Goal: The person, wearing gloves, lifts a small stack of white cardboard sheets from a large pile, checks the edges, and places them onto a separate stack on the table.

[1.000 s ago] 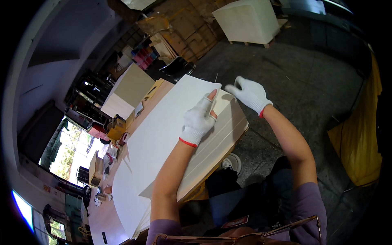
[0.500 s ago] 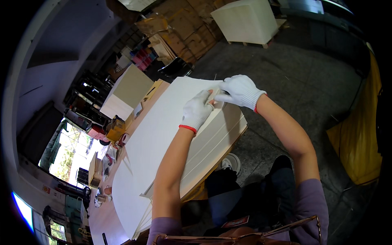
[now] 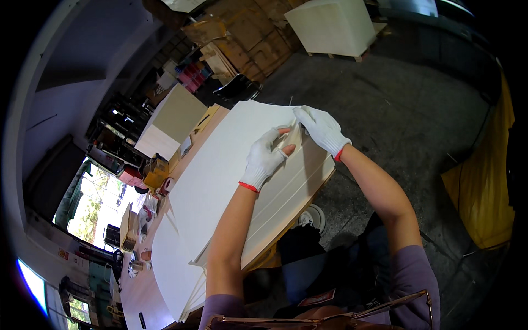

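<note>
A thick stack of large white sheets (image 3: 220, 165) lies across the table, its layered near side facing me. My left hand (image 3: 267, 157) wears a white knit glove with a red cuff; bare thumb and index tips show. It rests at the stack's near edge with thumb and forefinger spread, nothing gripped between them. At the far right corner, my right hand (image 3: 323, 129), in a matching glove, is curled over the edge of the upper sheets. A slightly raised sheet edge shows between the hands. The right thumb is hidden.
The wooden table (image 3: 140, 291) carries small tools and a yellow box (image 3: 157, 171) along its left side. Behind stand another paper block (image 3: 173, 121), a black chair (image 3: 237, 88) and cardboard (image 3: 247, 38). A white stack (image 3: 333, 27) sits on a pallet; yellow sheeting (image 3: 478, 192) hangs right.
My right hand has turned and moved slightly down over the corner, its fingers now curled over the sheets. My left hand has drawn back a little, and its thumb and forefinger have spread.
</note>
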`<act>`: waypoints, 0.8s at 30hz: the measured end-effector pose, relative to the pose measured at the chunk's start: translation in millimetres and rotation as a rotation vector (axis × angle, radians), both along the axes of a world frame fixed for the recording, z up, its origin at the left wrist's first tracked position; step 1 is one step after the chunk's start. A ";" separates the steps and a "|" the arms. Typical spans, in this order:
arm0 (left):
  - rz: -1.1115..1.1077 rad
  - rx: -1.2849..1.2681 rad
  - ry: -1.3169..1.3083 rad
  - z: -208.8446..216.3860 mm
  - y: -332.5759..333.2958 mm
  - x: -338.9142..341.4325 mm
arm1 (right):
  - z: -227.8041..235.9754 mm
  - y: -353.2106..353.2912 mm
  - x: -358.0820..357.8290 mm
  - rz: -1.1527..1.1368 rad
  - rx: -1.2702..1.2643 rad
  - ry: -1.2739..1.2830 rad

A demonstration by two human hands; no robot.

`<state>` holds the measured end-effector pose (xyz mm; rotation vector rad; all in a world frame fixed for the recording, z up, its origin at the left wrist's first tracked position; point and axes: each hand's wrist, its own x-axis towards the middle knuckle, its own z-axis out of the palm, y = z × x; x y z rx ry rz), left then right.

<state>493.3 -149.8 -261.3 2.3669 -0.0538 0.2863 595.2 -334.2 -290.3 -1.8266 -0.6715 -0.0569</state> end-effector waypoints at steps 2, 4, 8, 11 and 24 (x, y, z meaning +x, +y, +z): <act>-0.005 -0.022 0.015 1.6 -1.2 0.1 | -3.1 -0.1 2.2 -0.011 0.000 -0.007; -0.016 -0.019 0.038 6.4 -3.3 -0.8 | -5.5 -0.3 4.0 -0.012 -0.009 0.005; -0.026 -0.108 0.006 6.6 -6.6 -2.0 | -10.5 2.2 4.3 -0.043 0.036 -0.018; -0.032 -0.125 -0.096 1.8 -3.4 -2.1 | -5.0 3.4 -3.7 -0.050 0.054 -0.055; -0.006 0.089 -0.022 6.7 -8.9 -4.2 | -13.9 4.3 4.0 -0.074 0.028 -0.057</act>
